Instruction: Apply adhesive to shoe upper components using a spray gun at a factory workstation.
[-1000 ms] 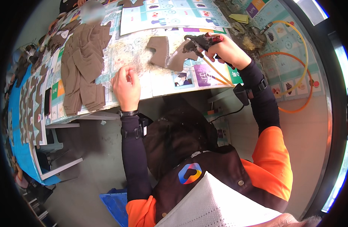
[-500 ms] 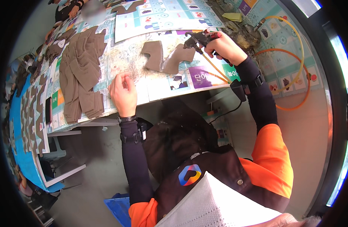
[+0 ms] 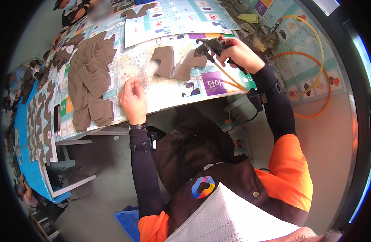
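My right hand [image 3: 241,56] is wrapped round a dark, grimy spray gun [image 3: 213,47], its nozzle pointing left over a brown cut piece [image 3: 166,60]. The piece lies flat near the table's front edge, with a whitish, wet-looking strip down its middle. The gun overlaps its upper right part in view. To the left of the piece, my left hand [image 3: 133,101] hovers or rests by the table edge with its fingers curled in loosely. I see nothing in it. Beyond that hand lies a heap of similar brown pieces [image 3: 91,68].
A yellow hose [image 3: 225,74] runs below the gun, and an orange hose [image 3: 329,90] loops at the right. Printed sheets cover the table [image 3: 153,99]. A white printed board [image 3: 177,30] lies behind. Another person [image 3: 74,14] is at the far left, near a blue-covered table [image 3: 30,173].
My right hand and the spray gun have shifted slightly down and left over the brown piece. The left hand looks nearly still. The whole view has shifted slightly.
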The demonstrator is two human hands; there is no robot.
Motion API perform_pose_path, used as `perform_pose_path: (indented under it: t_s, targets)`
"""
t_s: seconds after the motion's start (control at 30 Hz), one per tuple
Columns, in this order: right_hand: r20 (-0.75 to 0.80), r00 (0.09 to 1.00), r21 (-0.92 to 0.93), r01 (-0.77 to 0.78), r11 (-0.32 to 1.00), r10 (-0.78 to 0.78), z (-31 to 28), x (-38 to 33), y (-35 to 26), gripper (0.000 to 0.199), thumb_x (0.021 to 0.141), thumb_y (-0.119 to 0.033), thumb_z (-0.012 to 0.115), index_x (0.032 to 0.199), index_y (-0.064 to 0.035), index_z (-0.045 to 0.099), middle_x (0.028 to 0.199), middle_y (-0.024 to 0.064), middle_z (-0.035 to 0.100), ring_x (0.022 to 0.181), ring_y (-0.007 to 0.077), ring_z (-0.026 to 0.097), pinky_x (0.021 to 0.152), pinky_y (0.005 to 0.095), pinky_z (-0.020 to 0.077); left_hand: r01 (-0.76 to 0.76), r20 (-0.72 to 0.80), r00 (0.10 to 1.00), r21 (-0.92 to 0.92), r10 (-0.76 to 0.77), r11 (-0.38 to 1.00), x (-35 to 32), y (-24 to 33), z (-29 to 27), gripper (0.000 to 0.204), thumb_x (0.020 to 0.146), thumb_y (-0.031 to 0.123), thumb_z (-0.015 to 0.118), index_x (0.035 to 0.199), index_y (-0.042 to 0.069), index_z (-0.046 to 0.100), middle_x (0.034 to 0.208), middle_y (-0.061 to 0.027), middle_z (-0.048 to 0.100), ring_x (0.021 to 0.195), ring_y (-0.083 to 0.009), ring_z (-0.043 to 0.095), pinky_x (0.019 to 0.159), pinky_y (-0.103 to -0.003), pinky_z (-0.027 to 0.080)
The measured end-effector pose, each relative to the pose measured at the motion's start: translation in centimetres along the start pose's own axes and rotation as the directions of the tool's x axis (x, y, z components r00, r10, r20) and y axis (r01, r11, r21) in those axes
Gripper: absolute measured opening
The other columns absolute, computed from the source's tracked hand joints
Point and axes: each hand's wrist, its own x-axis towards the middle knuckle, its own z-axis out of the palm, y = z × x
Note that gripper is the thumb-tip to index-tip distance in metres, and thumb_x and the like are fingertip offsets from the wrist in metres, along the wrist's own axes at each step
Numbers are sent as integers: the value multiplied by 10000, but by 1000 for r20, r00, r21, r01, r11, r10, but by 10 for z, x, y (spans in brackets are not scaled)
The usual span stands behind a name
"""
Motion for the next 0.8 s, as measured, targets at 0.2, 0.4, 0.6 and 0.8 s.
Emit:
perform_pose_path:
  t_s: [0.2, 0.4, 0.6, 0.8]
  targets:
    - [-83, 932, -326, 310, 893, -354, -8, -35, 39, 247, 799, 4, 592, 1045, 19, 602, 912, 144, 689, 855, 259, 679, 706, 365, 532, -133, 104, 987, 125, 121, 983, 25, 15, 8, 177, 899, 174, 636, 999, 34, 677, 903, -146, 686, 862, -325, 643, 842, -419, 479]
    - [-468, 731, -774, -67, 629, -498, -6, -35, 115, 460, 766, 18, 594, 1218, 20, 510, 1090, 209, 585, 1059, 407, 551, 883, 465, 483, 65, 416, 904, 84, -94, 994, 57, 68, 28, 218, 895, 207, 670, 910, -10, 665, 788, -172, 692, 776, -349, 678, 717, -426, 522]
    - [-583, 606, -776, -216, 593, -541, 3, -33, 141, 548, 719, -57, 698, 1248, -63, 553, 1134, 117, 614, 1107, 314, 561, 940, 448, 433, -95, 197, 972, -162, 127, 982, 104, 88, 36, 140, 892, 157, 714, 888, 35, 645, 676, -96, 662, 584, -186, 655, 550, -326, 486]
    - [-617, 558, -763, -253, 595, -554, 1, -31, 141, 481, 693, -19, 660, 1168, -68, 608, 1079, 84, 641, 1093, 274, 563, 997, 445, 385, 205, 116, 978, -354, -175, 913, 237, 0, 86, 174, 901, 201, 719, 900, 37, 661, 697, -60, 688, 489, -136, 608, 526, -317, 469]
